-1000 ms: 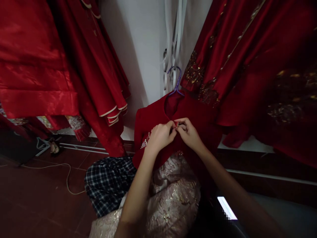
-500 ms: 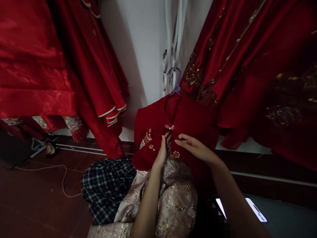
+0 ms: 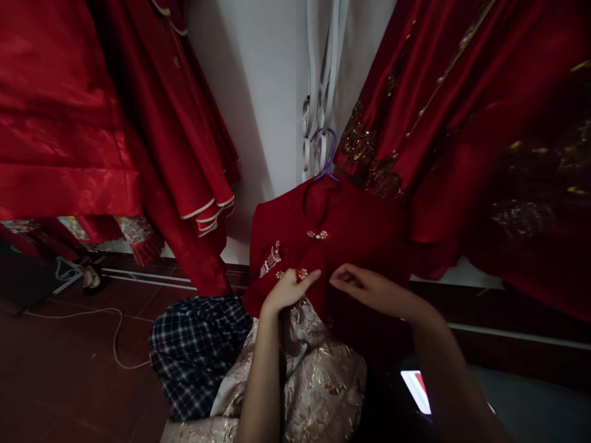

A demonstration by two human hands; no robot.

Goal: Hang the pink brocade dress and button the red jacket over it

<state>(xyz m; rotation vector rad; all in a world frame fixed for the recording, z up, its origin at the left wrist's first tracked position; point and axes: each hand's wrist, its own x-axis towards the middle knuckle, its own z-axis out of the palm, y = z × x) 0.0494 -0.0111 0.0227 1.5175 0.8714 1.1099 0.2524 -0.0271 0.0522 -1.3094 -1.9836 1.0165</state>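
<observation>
A red jacket [image 3: 281,215] with pearl-and-gold flower clasps hangs from a purple hanger [image 3: 329,163] in front of me. Its top clasp [image 3: 317,234] is joined at the neck, and the front parts below it. My left hand [image 3: 289,289] is closed on the left front edge beside a flower clasp [image 3: 302,273], thumb towards the middle. Across the gap, my right hand [image 3: 364,284] has its fingers curled in a pinch at the other front edge; the fingertips are partly hidden. A beaded tassel ornament [image 3: 271,258] is on the jacket's left chest.
Red garments hang on the left [image 3: 69,123] and right [image 3: 443,154]. Pale gold brocade cloth [image 3: 323,375] lies over my lap, beside dark checked fabric [image 3: 198,344]. A lit phone [image 3: 416,391] lies at lower right. A cable [image 3: 117,344] runs over the floor.
My left hand has moved left and turned, taking the jacket's left front edge outward. My right hand's fingers have curled in, and the front opening below the top clasp is wider.
</observation>
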